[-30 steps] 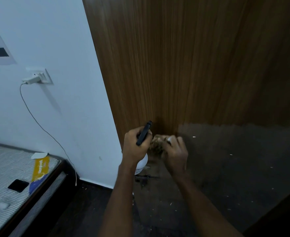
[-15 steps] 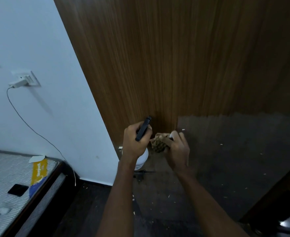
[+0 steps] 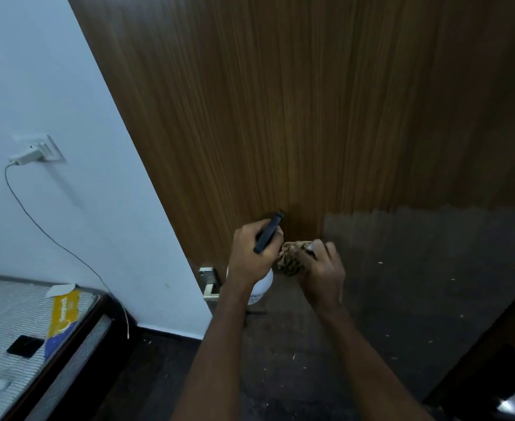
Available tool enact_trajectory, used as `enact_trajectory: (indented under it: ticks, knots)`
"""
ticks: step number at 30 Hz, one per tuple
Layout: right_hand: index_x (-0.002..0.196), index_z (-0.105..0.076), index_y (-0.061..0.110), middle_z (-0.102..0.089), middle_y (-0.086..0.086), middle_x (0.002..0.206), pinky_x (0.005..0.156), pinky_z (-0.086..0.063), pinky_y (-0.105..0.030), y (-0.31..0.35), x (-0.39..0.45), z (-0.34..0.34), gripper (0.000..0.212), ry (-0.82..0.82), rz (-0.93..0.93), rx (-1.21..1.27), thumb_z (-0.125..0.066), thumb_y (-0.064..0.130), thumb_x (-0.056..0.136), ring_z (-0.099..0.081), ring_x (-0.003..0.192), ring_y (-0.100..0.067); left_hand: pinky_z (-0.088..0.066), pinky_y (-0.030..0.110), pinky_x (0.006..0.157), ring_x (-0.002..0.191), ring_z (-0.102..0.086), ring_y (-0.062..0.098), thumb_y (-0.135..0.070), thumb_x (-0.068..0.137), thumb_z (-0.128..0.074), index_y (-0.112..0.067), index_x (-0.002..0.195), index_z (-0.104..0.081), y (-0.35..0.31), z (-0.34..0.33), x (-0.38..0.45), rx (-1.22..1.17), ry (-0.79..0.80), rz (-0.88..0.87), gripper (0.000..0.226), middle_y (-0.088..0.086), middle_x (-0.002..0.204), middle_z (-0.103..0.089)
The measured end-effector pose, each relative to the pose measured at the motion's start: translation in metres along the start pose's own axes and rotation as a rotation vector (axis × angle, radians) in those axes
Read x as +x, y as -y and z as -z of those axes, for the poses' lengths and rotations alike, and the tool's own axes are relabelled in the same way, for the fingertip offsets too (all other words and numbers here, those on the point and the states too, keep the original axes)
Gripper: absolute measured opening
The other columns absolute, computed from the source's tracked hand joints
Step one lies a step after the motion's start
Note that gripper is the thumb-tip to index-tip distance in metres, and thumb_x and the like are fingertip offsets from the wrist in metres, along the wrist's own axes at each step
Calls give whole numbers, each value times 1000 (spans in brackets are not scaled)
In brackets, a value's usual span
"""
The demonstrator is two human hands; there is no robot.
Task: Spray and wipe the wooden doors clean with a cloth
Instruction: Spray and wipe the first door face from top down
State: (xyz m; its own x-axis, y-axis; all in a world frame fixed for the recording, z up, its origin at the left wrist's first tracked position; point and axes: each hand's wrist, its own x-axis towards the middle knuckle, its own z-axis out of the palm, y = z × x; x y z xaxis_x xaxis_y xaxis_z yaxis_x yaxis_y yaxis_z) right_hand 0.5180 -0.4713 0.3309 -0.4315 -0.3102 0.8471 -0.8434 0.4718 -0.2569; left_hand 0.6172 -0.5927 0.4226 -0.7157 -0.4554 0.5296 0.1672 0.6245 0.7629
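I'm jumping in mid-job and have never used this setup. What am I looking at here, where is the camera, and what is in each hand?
There is no machine: a person wears one camera on the head, looking down at both bare hands before a wooden door. The left hand grips a spray bottle, its black nozzle aimed at the door. The right hand holds a crumpled patterned cloth by the door's lower part. To the left are a white wall, a plugged-in charger and a mattress.
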Motion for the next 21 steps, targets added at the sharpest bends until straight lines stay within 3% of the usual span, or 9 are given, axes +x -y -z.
enact_trajectory:
  ticks: [2,4,8,12,15,19,21]
  knots:
    - [95,-78,14,-61,-4,93,57,-47,-34,-3,8,5,7,16,22,18,-75,11,89,-52,79,-22,-34,33,49,50,-47,26,-2,99,-62,-5,70,-58,-3,-8,0,-9,3,2,30,8,58,-52]
    - [98,-79,14,-63,-5,94,60,-49,-34,-2,28,17,12,-82,-24,49,-68,10,95,-53,81,-22,-31,32,50,49,-45,27,-3,99,-63,-4,68,-56,-1,-14,0,-13,0,9,31,9,56,-51]
    - [107,-81,18,-62,-8,95,68,-45,-27,-16,64,33,45,-266,-99,41,-58,-13,84,-51,82,-24,-31,39,49,49,-44,30,-8,99,-64,-4,69,-56,1,-23,-3,-10,2,10,31,11,57,-50]
    - [109,-78,17,-60,-8,98,62,-50,-37,-34,7,18,24,-96,-23,32,-58,8,100,-52,82,-24,-31,36,49,49,-43,30,-3,98,-63,-2,68,-55,-3,-31,-4,-18,2,25,32,10,55,-48]
    - [102,-78,16,-59,-4,98,57,-51,-39,-41,-9,18,19,37,-37,58,-62,9,94,-51,84,-21,-32,32,50,48,-43,26,-1,99,-63,-3,67,-54,-8,-37,-3,-18,-4,19,33,7,55,-48]
    - [105,-80,17,-61,-8,97,65,-43,-25,-38,50,46,33,-207,-126,51,-60,-4,89,-50,83,-22,-33,45,49,49,-44,33,-4,99,-64,-2,69,-56,-7,-48,0,-16,-12,24,31,13,57,-49]
    - [105,-80,17,-61,-10,96,65,-43,-25,-45,64,51,39,-286,-133,46,-59,-10,86,-49,82,-23,-34,46,48,49,-45,34,-5,99,-64,-3,69,-56,-8,-54,1,-8,-12,19,30,13,57,-50]
